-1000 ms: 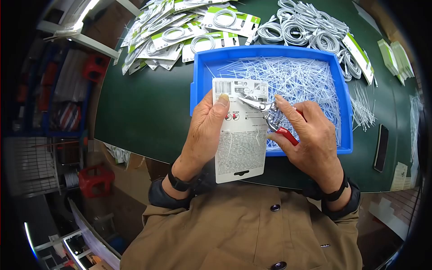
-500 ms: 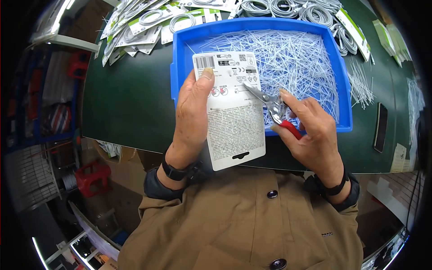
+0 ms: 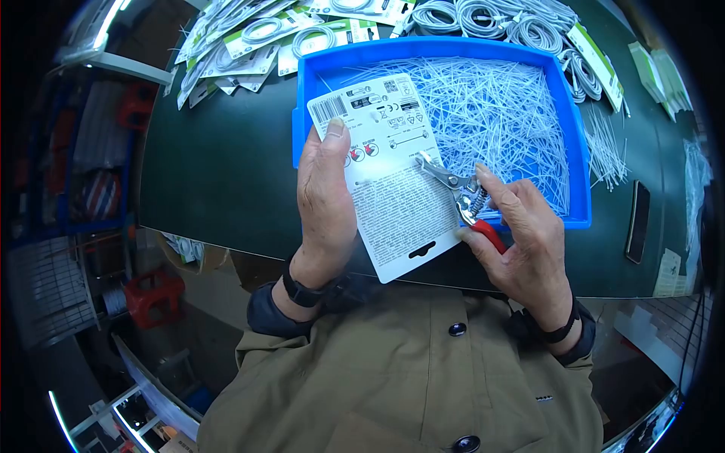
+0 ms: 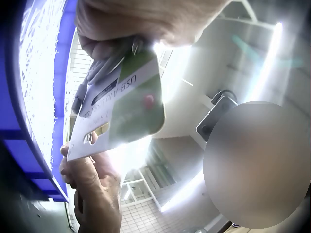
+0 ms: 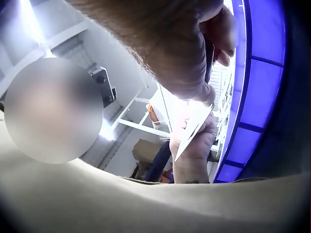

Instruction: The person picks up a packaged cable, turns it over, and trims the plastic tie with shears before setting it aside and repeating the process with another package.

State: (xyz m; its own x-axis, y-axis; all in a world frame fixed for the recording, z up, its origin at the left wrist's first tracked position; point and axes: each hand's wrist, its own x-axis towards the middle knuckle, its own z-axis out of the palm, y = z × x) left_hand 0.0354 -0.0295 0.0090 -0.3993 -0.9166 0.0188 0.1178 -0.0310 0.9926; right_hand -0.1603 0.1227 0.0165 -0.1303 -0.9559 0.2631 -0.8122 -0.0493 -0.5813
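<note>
In the head view the left hand (image 3: 326,192) pinches the left edge of a white printed card (image 3: 400,196), its thumb on the face near the barcode. The card tilts, its slotted end toward the person. In the left wrist view the card's green and white side (image 4: 131,104) shows, with a cable behind it. The right hand (image 3: 529,238) grips red-handled cutters (image 3: 487,232), whose metal tips lie over the card's right edge; a small white bit shows at the tips. Whether the blades touch the card I cannot tell.
A blue tray (image 3: 585,181) of thin white strips lies beyond the hands. Carded cables (image 3: 260,32) are piled back left, coiled cables (image 3: 476,19) at the back. Loose strips (image 3: 606,147), a phone (image 3: 638,223) and stacked cards (image 3: 651,79) are on the right.
The card has turned, its slotted end swinging right, and the cutters have stayed near its right edge. Over the last second the view has shifted. Both hands keep their hold.
</note>
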